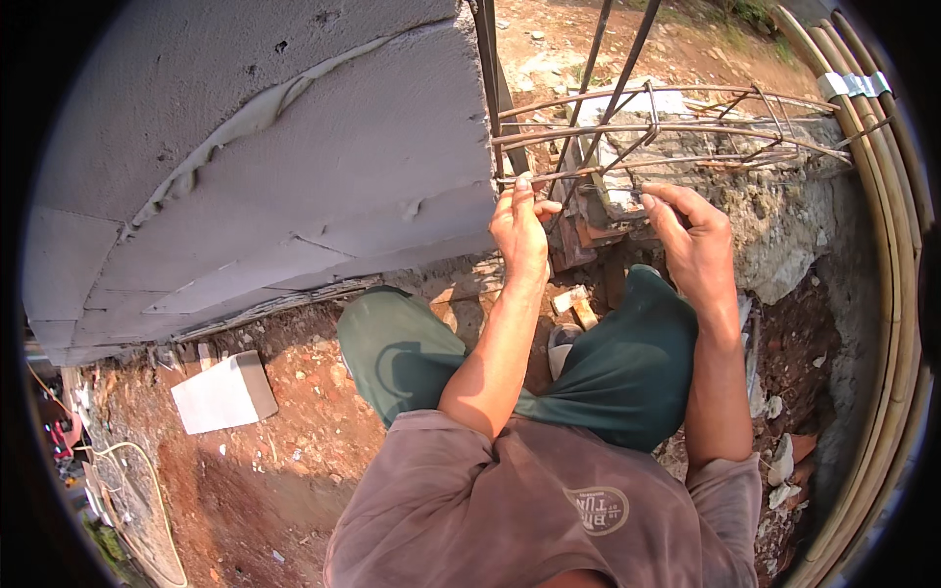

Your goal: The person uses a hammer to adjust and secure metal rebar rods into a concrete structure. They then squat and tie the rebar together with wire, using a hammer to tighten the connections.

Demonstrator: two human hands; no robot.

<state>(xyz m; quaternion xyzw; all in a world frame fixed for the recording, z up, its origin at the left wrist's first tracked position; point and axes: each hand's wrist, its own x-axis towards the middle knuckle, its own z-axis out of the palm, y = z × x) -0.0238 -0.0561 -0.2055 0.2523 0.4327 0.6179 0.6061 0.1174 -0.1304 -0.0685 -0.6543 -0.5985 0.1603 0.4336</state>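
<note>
My left hand (520, 235) is raised to a horizontal rebar (569, 177) beside the grey block wall (323, 167). Its fingertips pinch around that bar close to the wall's edge, with one finger sticking out to the right. A short way right, my right hand (698, 240) is closed, thumb against index finger. Between its fingertips is a thin piece of wire (627, 190) that points left toward the bars. The horizontal bars form a cage with square stirrups (653, 110), crossing upright steel rods (600, 93) near the wall end.
Bamboo poles (887, 294) bound together curve along the right side. Rough concrete and stone footing (774, 216) lies beneath the cage. A pale block (224, 394) rests on the reddish soil at left, with a hose (152, 480) beyond it. Rubble (781, 461) lies at lower right.
</note>
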